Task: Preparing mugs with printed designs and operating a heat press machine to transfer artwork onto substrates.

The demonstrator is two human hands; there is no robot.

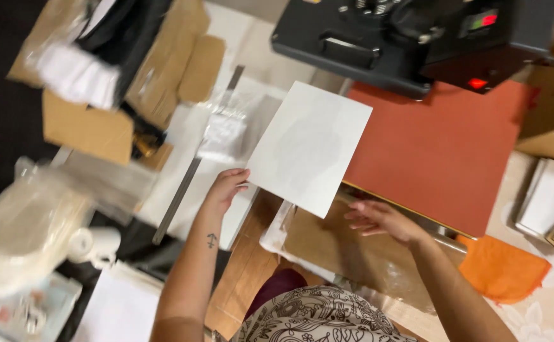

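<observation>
Cluttered worktable (246, 266); red press pad (445, 152); cardboard (87, 130), orange cloth (502, 266).

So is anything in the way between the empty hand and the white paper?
Nothing visible. The left hand pinches the white paper by its edge. The right hand hovers open just below the paper's lower corner, over a brown sheet, with only open space between them.

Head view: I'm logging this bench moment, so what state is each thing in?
White sheet: lifted, pinched at its edge by the left hand.
Right hand: open, holding nothing, above a brown sheet.
Heat press: open, lights on, red pad bare.
Orange cloth: crumpled.
</observation>
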